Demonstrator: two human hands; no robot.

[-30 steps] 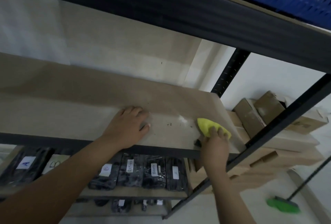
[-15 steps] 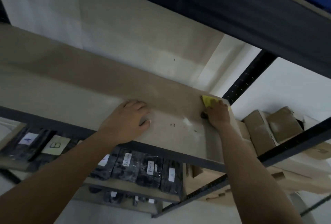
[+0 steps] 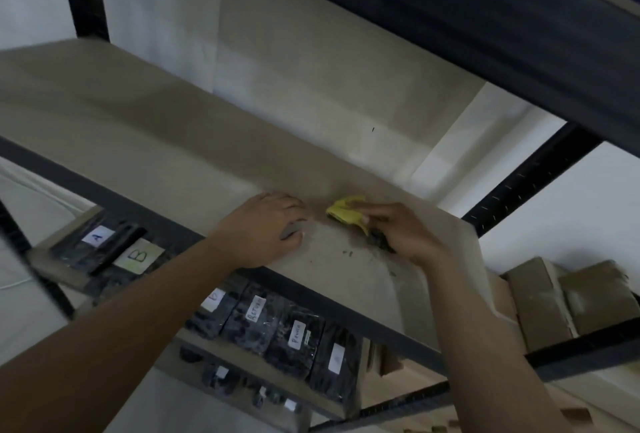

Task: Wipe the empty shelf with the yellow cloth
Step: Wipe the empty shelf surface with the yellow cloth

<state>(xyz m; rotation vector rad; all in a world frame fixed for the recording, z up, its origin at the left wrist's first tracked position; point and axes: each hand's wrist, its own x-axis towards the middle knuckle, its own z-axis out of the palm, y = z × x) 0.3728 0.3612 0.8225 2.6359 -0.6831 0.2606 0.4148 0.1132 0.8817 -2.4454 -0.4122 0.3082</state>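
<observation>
On the empty shelf (image 3: 145, 141), toward its right end, the yellow cloth (image 3: 346, 213) is now pressed under the fingers of the right hand (image 3: 405, 235), which is closed down on it. Half a second ago the cloth was held at the far right corner, and a second ago at the near right edge, so it has been swept back and then leftward, until it lies just beside the left hand (image 3: 266, 228). That hand has stayed flat on the board, fingers together, holding nothing. By this reading a wiping stroke is in progress; dark specks (image 3: 348, 253) are left on the near board, and the long left stretch appears untouched. On the lower shelf (image 3: 311, 398), dark bagged packs (image 3: 294, 339) with white labels are stored in a row; cardboard boxes (image 3: 540, 304) are stacked at the right, contents hidden.
</observation>
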